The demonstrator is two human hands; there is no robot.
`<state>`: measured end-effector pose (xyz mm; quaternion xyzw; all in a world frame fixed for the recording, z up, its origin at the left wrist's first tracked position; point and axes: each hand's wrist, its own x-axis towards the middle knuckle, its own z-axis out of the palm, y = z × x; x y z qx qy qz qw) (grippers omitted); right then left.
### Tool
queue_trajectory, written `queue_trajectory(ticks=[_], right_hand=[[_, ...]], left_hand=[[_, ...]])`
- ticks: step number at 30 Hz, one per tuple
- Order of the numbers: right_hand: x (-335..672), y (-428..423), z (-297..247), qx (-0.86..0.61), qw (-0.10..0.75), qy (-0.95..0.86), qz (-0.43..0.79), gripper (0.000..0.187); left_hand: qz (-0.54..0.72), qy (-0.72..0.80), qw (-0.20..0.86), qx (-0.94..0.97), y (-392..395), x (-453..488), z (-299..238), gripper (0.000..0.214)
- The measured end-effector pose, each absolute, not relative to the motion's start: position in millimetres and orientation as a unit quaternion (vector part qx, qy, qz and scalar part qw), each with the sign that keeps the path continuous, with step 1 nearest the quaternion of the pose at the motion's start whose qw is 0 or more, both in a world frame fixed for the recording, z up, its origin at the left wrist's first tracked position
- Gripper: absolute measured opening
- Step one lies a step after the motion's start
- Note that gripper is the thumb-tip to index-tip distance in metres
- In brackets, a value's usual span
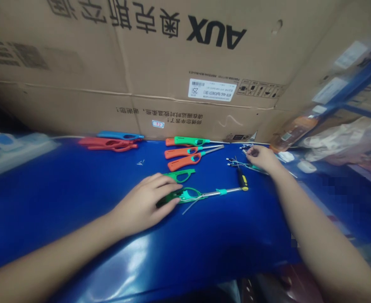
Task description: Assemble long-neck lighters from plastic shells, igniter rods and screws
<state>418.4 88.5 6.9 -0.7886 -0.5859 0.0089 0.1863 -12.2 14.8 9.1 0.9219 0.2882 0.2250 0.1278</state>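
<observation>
My left hand (152,200) curls its fingers round the handle end of a green long-necked gas lighter (189,193), which lies on the blue table. A metal tube (210,194) with a turquoise collar extends from it to the right, and a thin wire or rod crosses its base. Behind it lies a separate green handle half (185,174). My right hand (261,156) pinches among small wired parts (234,161) at the right; what its fingertips hold is too small to make out. A black and yellow screwdriver (242,180) lies by the tube's tip.
Several orange and green lighters (185,162) lie behind. Red handle shells (109,144) and a blue one (119,135) are at the back left, near small metal pins (140,162). A large cardboard sheet (135,71) walls the back. A bottle (295,130) stands at right.
</observation>
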Motion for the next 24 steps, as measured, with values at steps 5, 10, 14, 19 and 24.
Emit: queue_trajectory(ticks=[5, 10, 14, 19, 24], right_hand=[[411, 85, 10, -0.779, 0.204, -0.591, 0.040, 0.018], [403, 82, 17, -0.760, 0.232, -0.606, 0.029, 0.017], [395, 80, 22, -0.721, 0.270, -0.637, 0.008, 0.014], [377, 74, 26, -0.651, 0.319, -0.689, -0.003, 0.018], [349, 63, 35, -0.581, 0.366, -0.726, 0.033, 0.018]], left_hand=[[0.265, 0.345, 0.100, 0.895, 48, -1, 25, 0.026], [0.212, 0.372, 0.118, 0.896, 90, 22, 27, 0.025], [0.191, 0.391, 0.138, 0.890, 110, 36, 23, 0.025], [0.208, 0.412, 0.157, 0.873, 126, 31, 18, 0.023], [0.252, 0.406, 0.158, 0.864, 130, 25, 15, 0.021]])
